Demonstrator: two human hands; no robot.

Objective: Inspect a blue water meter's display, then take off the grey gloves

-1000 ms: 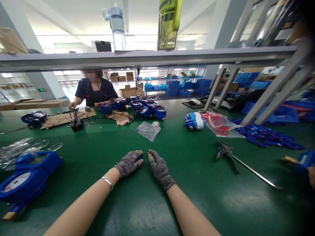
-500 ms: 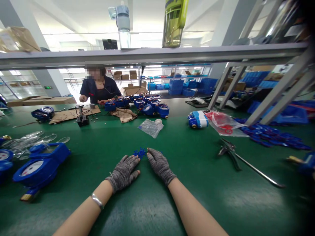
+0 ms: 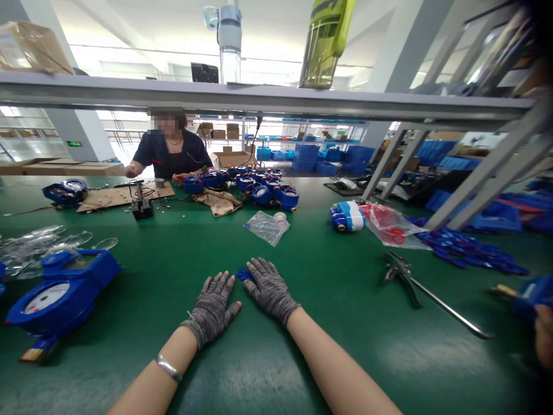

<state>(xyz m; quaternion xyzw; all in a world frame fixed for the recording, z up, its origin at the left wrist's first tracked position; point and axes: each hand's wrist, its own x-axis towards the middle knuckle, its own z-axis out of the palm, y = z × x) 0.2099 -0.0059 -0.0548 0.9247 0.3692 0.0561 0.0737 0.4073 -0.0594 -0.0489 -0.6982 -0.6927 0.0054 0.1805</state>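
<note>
Small blue plastic pieces (image 3: 243, 274) lie in a little heap on the green tabletop (image 3: 203, 374), partly hidden by my right hand (image 3: 268, 289). That hand is flat with its fingers stretched out, its fingertips touching the heap's right side. Just left of the heap rests my left hand (image 3: 213, 308), palm down, fingers spread and thumb out. Both wear grey fingerless-tip gloves, and neither grips anything. Beyond the hands lies a clear plastic bag (image 3: 268, 228) with a round white piece at its corner.
A blue water meter (image 3: 64, 294) stands at left beside clear rings (image 3: 38, 248). Pliers (image 3: 400, 271) and a metal rod (image 3: 449, 305) lie at right. Several meters (image 3: 263, 193) stand farther back, near a seated co-worker (image 3: 170, 150). Another person's hand (image 3: 543, 334) shows at the right edge.
My right hand has flattened and moved left over the blue pieces, covering more of them. My left hand has drawn back slightly from the heap. A hand has appeared at the right edge.
</note>
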